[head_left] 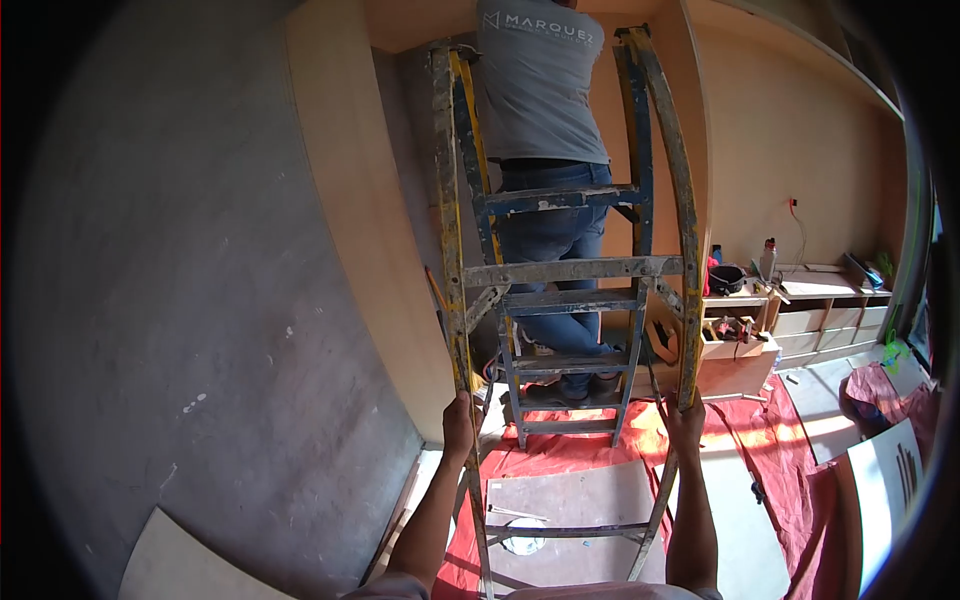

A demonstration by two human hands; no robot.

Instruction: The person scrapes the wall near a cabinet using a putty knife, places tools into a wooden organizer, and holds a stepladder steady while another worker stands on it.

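Observation:
A paint-spattered stepladder (pixel 575 268) stands spread open right in front of me. My left hand (pixel 459 428) is wrapped round its left rear rail, and my right hand (pixel 685 421) grips the right rear rail at about the same height. On the far side, a person (pixel 545 90) in a grey T-shirt and jeans stands on a low step with their back to me. That person's head and hands are out of view. Crossbars join the rails above and below my hands.
A grey wall (pixel 220 300) runs along the left beside a wooden panel (pixel 350 180). Red sheeting (pixel 770 450) and boards (pixel 575 500) cover the floor. At the right stand a wooden tool box (pixel 740 370), a low shelf unit (pixel 830 300) with a bottle (pixel 768 258), and a leaning white panel (pixel 880 500).

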